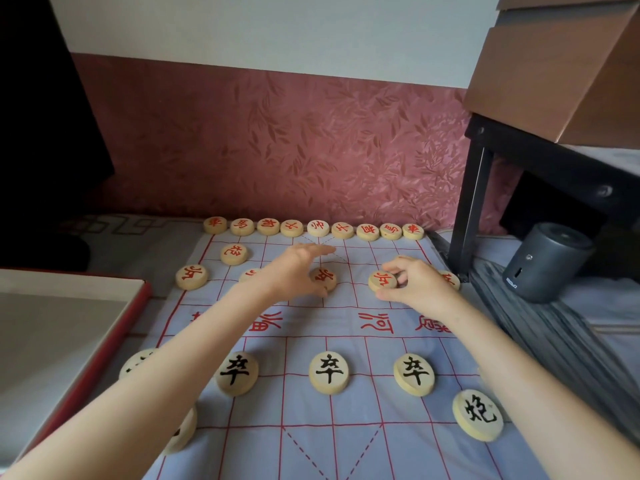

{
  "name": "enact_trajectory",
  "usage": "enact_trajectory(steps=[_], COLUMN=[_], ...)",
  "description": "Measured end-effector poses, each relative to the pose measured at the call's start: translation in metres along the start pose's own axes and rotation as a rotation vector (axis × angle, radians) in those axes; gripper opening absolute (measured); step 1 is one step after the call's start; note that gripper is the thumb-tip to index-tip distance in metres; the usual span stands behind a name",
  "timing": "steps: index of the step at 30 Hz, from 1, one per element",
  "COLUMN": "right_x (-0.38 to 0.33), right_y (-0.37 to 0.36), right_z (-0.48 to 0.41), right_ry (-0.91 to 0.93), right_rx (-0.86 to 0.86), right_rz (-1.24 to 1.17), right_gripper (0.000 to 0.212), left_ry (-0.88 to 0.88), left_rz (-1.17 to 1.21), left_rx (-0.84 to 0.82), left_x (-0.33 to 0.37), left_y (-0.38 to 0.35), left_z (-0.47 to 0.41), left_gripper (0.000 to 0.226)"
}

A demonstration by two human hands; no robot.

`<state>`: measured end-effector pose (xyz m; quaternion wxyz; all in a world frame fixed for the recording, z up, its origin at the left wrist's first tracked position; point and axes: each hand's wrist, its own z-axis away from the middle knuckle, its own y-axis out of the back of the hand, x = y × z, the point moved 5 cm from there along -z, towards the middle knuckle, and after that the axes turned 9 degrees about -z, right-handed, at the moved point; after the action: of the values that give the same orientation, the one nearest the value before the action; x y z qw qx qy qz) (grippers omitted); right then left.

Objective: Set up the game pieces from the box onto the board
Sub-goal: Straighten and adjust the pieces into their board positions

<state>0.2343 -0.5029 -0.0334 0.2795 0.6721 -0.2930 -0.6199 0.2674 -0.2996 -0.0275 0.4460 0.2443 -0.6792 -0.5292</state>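
Observation:
A cloth board point(346, 327) with red grid lines lies in front of me, covered with round wooden pieces. Red-lettered pieces point(318, 227) line the far edge. Black-lettered pieces point(329, 372) stand in the near rows. My left hand point(294, 271) is stretched over the far half, fingers straight, its thumb touching a red soldier piece point(325, 278). My right hand point(415, 282) pinches another red soldier piece point(382, 281) that sits on the board. A further red soldier point(452, 280) is partly hidden behind my right hand.
An open red-edged box point(69, 341) lies at the left, its inside showing no pieces. A dark cylinder device point(543, 261) and a black table leg point(467, 209) stand at the right. A patterned red wall runs behind the board.

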Motion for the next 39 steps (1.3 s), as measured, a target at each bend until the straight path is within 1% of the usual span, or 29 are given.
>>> enact_trajectory(steps=[5,10,13,15,20,22,26,32,37,39], right_x=[0.001,0.001,0.000,0.000,0.001,0.000,-0.002,0.003,0.001,0.002], right_y=[-0.004,-0.002,-0.001,-0.002,-0.003,-0.003,-0.002,-0.003,-0.003,-0.004], right_z=[0.002,0.000,0.001,0.001,0.003,0.004,0.006,0.004,0.006,0.005], right_ry=[-0.009,-0.003,-0.009,-0.010,-0.019,-0.016,-0.006,-0.014,-0.007,-0.009], right_rx=[0.005,0.007,0.010,0.016,0.039,0.042,0.046,0.044,0.042,0.044], right_rz=[-0.025,-0.032,-0.034,-0.039,-0.053,-0.055,-0.050,-0.065,-0.075,-0.073], right_gripper=[0.048,0.040,0.037,0.035,0.048,0.046,0.036,0.047,0.033,0.032], left_ry=[-0.034,-0.056,-0.041,-0.021,0.019,0.028,0.045,0.061,0.069,0.072], left_rz=[-0.013,0.064,0.081,0.097,0.083,0.068,0.068,0.085,0.095,0.096], left_rx=[-0.084,-0.108,-0.060,-0.026,0.040,0.063,0.101,0.126,0.156,0.156], left_x=[-0.005,-0.004,-0.004,-0.006,-0.010,-0.010,-0.008,-0.009,-0.009,-0.009], left_y=[-0.003,-0.005,-0.006,-0.007,-0.010,-0.010,-0.010,-0.011,-0.013,-0.013], left_z=[-0.001,-0.002,-0.003,-0.002,-0.002,-0.002,-0.001,0.001,0.002,0.002], left_gripper=[0.071,0.063,0.058,0.059,0.059,0.056,0.055,0.054,0.053,0.053])
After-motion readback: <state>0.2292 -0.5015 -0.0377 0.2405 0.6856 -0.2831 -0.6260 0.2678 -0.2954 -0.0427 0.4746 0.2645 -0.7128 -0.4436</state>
